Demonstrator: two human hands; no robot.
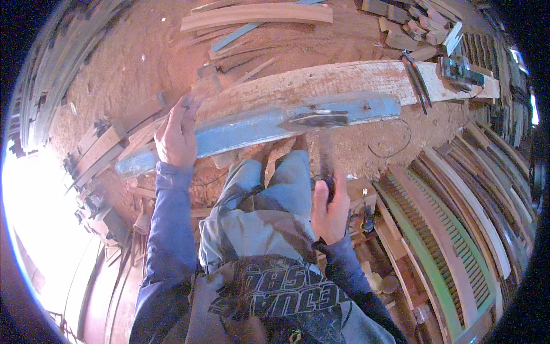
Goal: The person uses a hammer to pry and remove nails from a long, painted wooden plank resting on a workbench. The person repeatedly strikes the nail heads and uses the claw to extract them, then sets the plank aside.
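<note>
A person's left hand (176, 136) grips a long, flat blue-painted wooden board (258, 129) lying across a rough pale plank (344, 80) over reddish sawdust, while the right hand (330, 209) clenches the handle of a blurred, dark-headed hammer (315, 120) at the board.

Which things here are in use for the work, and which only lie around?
In use:
left hand on blue plank
right hand with hammer
pale board

Lying about:
wood offcuts
clamp
green shutter
</note>
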